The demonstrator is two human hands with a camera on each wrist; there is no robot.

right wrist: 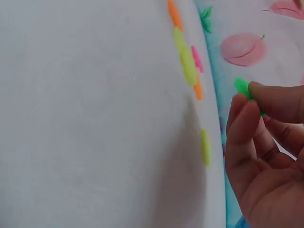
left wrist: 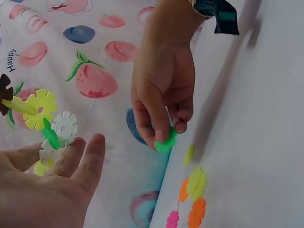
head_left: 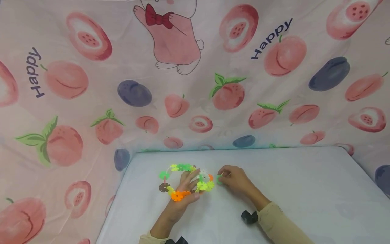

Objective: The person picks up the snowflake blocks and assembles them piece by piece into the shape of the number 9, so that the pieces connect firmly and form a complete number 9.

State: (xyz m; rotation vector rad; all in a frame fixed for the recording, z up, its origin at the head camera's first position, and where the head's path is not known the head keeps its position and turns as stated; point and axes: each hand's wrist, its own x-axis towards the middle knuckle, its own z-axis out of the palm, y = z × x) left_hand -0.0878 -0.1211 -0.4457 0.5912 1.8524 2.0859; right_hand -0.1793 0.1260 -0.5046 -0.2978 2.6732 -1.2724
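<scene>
A ring of linked plastic snowflake discs (head_left: 178,196), in orange, yellow, green, white and brown, encircles the left hand (head_left: 186,191). That hand's fingers are spread and mostly straight, and part of the ring rests against them. In the left wrist view a white disc (left wrist: 64,124) sits beside the fingers, joined to green and yellow ones. To the right of the ring, the right hand (head_left: 234,178) pinches a green snowflake disc (left wrist: 165,142) between thumb and fingertips. The green disc (right wrist: 242,86) is partly covered by those fingers in the right wrist view.
Several more discs, among them a yellow one (left wrist: 197,183) and a pink one (right wrist: 197,59), show against the white table (head_left: 304,196) near its edge. A fruit-printed cloth (head_left: 189,135) rises behind the table. A black wrist camera (head_left: 250,217) juts from the right sleeve.
</scene>
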